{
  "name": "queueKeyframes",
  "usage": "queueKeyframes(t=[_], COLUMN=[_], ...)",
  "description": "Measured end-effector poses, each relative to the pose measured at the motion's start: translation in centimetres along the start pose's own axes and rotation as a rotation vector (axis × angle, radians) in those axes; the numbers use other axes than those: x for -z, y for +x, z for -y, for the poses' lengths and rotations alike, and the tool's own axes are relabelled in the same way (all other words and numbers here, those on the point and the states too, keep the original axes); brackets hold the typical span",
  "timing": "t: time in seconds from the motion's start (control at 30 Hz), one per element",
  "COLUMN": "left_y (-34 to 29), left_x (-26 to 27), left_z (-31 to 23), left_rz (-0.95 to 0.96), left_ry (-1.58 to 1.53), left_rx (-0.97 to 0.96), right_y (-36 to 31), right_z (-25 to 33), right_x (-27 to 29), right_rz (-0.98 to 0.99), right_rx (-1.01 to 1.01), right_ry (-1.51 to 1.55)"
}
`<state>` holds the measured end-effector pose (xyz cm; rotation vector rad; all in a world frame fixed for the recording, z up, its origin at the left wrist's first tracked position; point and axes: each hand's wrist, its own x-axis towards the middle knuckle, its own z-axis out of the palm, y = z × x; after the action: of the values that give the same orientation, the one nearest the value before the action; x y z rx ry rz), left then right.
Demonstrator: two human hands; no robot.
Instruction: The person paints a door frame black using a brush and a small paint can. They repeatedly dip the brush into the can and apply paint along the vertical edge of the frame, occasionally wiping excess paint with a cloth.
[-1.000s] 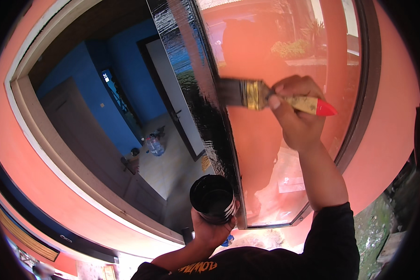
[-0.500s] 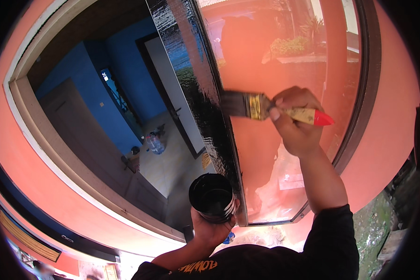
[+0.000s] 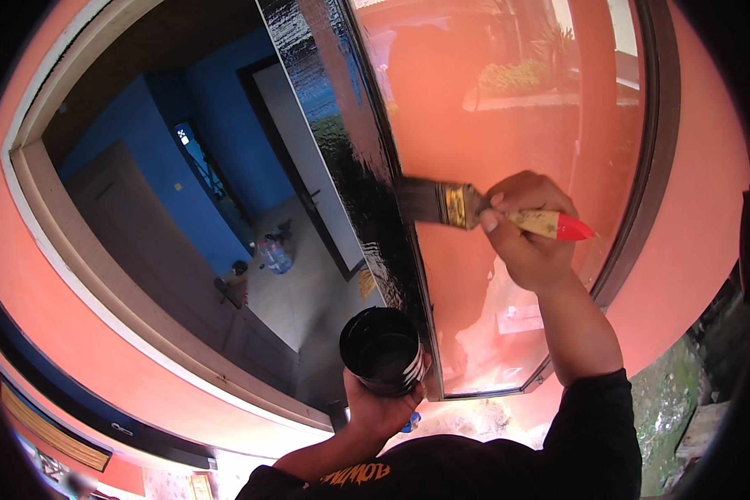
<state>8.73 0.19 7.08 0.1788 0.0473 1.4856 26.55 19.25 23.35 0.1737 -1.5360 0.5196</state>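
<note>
My right hand [image 3: 535,229] grips a flat paintbrush [image 3: 460,206] by its wooden, red-tipped handle. The dark bristles lie against the inner edge of a glossy black door frame [image 3: 360,185], beside the glass pane [image 3: 454,133]. Wet-looking black covers much of that frame, with a paler streak higher up. Lower down, my left hand [image 3: 383,407] is wrapped round a black paint can [image 3: 382,352], its open top facing up. Dark paint shows inside the can; how deep it is I cannot tell.
Left of the painted frame, a doorway opens on a blue-walled room with a brown door [image 3: 154,237] and a clear plastic bottle [image 3: 275,255] on the floor. Salmon walls [image 3: 683,225] surround the opening. Mossy ground [image 3: 662,417] lies at lower right.
My right hand and the paintbrush have slid a little downward along the frame's edge. My left hand holds the can in nearly the same place.
</note>
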Motion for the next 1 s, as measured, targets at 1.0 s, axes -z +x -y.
queueKeyframes(t=[1.0], left_y=[0.5], left_x=[-0.6], left_z=[-0.3], left_rz=[-0.032], left_ry=[0.017], left_rx=[0.023], right_y=[-2.2], right_z=[0.4], right_x=[0.5], right_rz=[0.062], right_rx=[-0.004], right_ry=[-0.082])
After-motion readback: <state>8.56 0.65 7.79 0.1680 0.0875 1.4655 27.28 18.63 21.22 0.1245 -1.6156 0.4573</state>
